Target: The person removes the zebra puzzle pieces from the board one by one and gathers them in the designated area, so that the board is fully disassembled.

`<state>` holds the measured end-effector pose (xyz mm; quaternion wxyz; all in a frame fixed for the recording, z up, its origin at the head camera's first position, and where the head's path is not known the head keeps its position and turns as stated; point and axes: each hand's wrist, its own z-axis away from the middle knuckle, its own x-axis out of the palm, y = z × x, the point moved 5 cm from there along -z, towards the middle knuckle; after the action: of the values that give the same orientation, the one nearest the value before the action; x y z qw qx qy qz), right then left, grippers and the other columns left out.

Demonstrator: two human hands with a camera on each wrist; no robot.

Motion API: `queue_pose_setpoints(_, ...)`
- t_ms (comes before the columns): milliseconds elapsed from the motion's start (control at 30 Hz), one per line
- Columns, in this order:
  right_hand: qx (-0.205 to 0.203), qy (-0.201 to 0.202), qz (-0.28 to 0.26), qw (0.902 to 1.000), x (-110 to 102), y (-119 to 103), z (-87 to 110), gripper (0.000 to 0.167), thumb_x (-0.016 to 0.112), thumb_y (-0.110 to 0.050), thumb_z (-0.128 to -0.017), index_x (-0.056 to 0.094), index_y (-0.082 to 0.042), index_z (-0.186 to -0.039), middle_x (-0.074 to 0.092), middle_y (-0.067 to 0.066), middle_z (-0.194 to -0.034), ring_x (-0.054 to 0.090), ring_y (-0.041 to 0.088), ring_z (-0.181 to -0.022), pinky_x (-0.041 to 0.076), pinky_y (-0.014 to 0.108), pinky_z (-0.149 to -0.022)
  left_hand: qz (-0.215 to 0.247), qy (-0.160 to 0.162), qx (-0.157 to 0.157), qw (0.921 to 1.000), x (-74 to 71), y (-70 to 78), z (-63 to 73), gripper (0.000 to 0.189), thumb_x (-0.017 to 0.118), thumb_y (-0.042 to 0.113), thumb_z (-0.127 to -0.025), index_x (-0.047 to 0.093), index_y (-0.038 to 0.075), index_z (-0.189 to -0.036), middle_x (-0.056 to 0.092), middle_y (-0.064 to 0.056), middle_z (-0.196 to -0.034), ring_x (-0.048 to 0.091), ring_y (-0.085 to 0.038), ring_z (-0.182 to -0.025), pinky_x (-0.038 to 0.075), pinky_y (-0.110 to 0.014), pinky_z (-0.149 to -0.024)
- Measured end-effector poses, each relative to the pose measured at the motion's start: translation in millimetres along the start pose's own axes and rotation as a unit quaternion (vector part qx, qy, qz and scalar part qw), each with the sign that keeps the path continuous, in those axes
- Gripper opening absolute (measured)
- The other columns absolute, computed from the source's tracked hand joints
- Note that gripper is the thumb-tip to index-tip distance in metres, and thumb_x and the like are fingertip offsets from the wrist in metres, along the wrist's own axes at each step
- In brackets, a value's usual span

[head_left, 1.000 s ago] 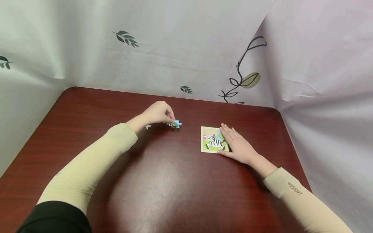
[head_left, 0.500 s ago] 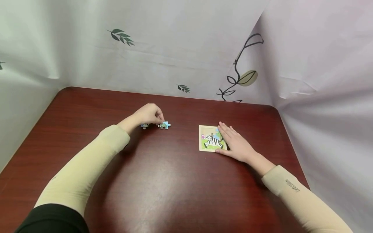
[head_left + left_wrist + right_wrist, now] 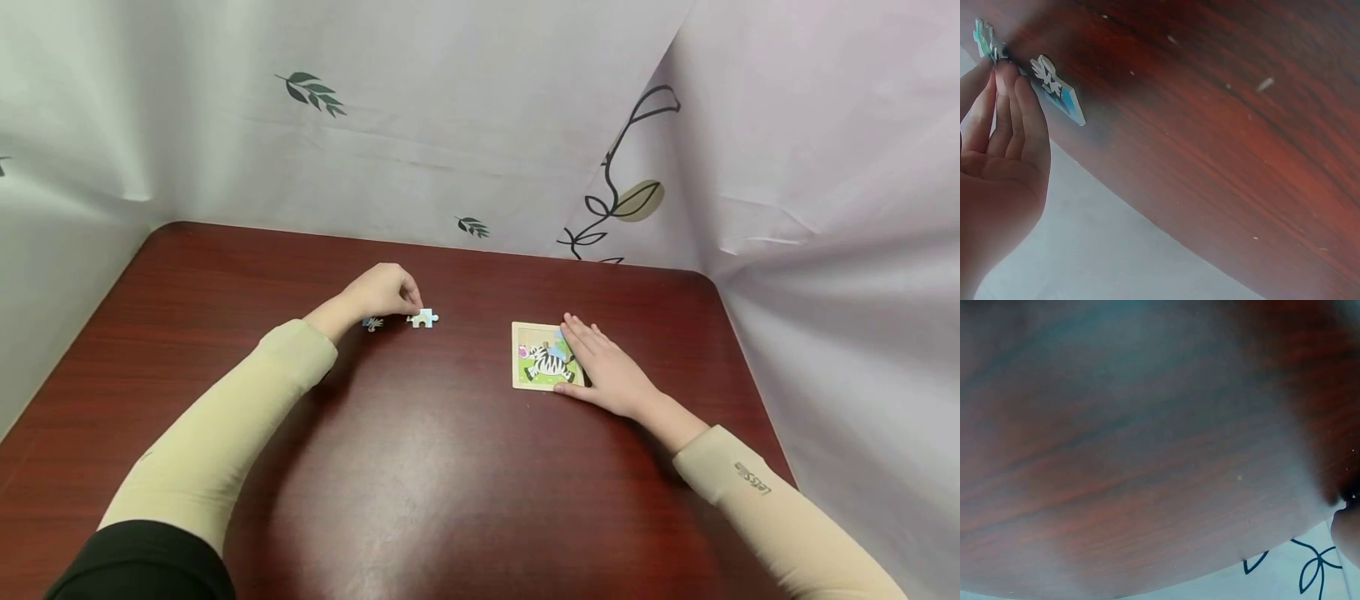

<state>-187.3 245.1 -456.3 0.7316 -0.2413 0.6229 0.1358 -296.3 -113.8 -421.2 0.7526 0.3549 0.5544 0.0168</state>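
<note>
Your left hand (image 3: 382, 290) moved the puzzle piece (image 3: 423, 317) farther from the tray (image 3: 534, 334).
You pinch it narrowly; the same hand partly hides a second piece (image 3: 372, 323). Your right hand (image 3: 611, 375), fingers straight, rests on the tray's right side, hiding part of the zebra picture (image 3: 550, 364) inside.

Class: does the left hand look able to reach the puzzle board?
Probably yes: nothing stands between the left hand and the puzzle board, though that hand pinches a piece and the right hand partly covers the board's right edge.
</note>
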Motion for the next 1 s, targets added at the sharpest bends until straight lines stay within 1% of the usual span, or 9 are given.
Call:
queue_pose_setpoints(167,-0.001,0.001,-0.002,1.0000,-0.1,-0.3,-0.4,0.105,0.069,-0.059,-0.097,0.017,-0.003,-0.169,0.015,0.014,-0.179,0.016,0.030,-0.167,0.017,0.053,-0.134,0.000,0.008,-0.002,1.0000,0.6,-3.3,-1.9,0.006,0.080,0.010,-0.091,0.084,0.008,-0.087,0.081,-0.007,-0.087,0.074,-0.023,-0.086,0.057,-0.039,-0.085)
queue_pose_setpoints(400,0.001,-0.001,0.001,1.0000,-0.9,0.5,-0.5,0.106,0.069,-0.059,-0.097,0.017,-0.003,-0.169,0.015,0.014,-0.179,0.016,0.029,-0.167,0.017,0.053,-0.134,0.002,0.009,-0.003,1.0000,0.3,-2.0,-1.6,0.006,0.080,0.009,-0.091,0.084,0.008,-0.087,0.082,-0.008,-0.088,0.074,-0.023,-0.087,0.058,-0.040,-0.085)
queue_pose_setpoints(567,0.001,0.000,-0.001,1.0000,-0.7,1.1,0.0,0.106,0.069,-0.059,-0.097,0.016,-0.003,-0.169,0.015,0.014,-0.179,0.016,0.029,-0.167,0.017,0.053,-0.134,0.006,0.007,-0.006,0.9999,0.2,-0.8,-1.3,0.005,0.079,0.006,-0.089,0.083,0.007,-0.086,0.081,-0.008,-0.086,0.073,-0.023,-0.086,0.057,-0.039,-0.084)
queue_pose_setpoints(767,-0.001,0.003,-0.003,1.0000,-0.6,1.2,0.4,0.106,0.069,-0.059,-0.097,0.016,-0.003,-0.169,0.014,0.013,-0.179,0.015,0.029,-0.167,0.017,0.052,-0.134,0.011,0.009,0.000,0.9999,0.5,-0.9,-0.6,0.005,0.079,0.002,-0.089,0.082,0.006,-0.086,0.080,-0.009,-0.087,0.073,-0.025,-0.087,0.059,-0.042,-0.086)
queue_pose_setpoints(1000,-0.004,0.005,-0.004,1.0000,0.3,2.1,0.4,0.106,0.069,-0.060,-0.096,0.016,-0.004,-0.170,0.014,0.012,-0.179,0.015,0.028,-0.167,0.017,0.052,-0.135,0.012,0.008,0.005,0.9999,2.6,-2.8,-1.6,0.012,0.074,-0.002,-0.090,0.082,0.005,-0.085,0.080,-0.010,-0.088,0.073,-0.026,-0.088,0.059,-0.043,-0.087)
